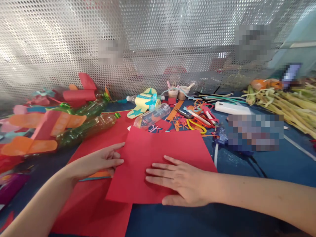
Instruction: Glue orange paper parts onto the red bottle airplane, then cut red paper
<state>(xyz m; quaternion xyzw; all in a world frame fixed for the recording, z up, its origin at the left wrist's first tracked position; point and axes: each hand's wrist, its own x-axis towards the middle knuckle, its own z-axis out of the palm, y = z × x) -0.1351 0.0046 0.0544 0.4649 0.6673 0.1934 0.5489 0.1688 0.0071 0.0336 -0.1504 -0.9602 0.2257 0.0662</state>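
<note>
A red paper sheet [138, 177] lies in front of me, its left part overlapping a larger red sheet [86, 204] on the blue table. My right hand [182, 181] rests flat on the upper sheet, right of its middle, fingers spread and pointing left. At the left edge of that sheet is my left hand [106, 161], its index finger and thumb apart at the paper's border and the other fingers curled. Orange and blue paper [96, 175] shows beneath my left hand.
Green plastic bottles [91, 128] with orange and red paper shapes stand left. Behind the sheet lie a clear bottle [155, 115], paper scraps and a yellow-handled tool [196, 126]. A glue gun [222, 135], a white object [232, 108] and dry husks [291, 102] are right.
</note>
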